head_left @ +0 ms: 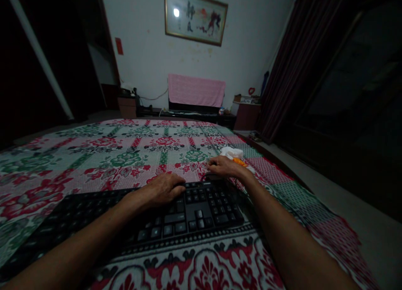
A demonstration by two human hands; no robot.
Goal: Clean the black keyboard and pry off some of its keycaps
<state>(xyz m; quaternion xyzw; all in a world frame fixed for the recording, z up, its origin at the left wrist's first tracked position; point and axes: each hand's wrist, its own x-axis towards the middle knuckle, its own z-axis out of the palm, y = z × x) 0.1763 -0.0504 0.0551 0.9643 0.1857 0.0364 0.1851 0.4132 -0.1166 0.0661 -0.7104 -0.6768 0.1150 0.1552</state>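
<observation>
A black keyboard (201,212) lies on a bed covered with a floral red, green and white bedspread (125,156). My left hand (163,189) rests on the keyboard's upper middle, fingers curled down over the keys. My right hand (224,166) lies just past the keyboard's far right corner, fingers bent over something dark on the bedspread that I cannot make out. Right behind that hand sits a crumpled white cloth with an orange piece (234,155).
The bed's right edge (282,164) drops to a pale floor (361,214). At the far wall stand a low cabinet under a pink cloth (196,90), a small side table (248,110) and a framed picture (195,16). Dark curtains (289,64) hang at right.
</observation>
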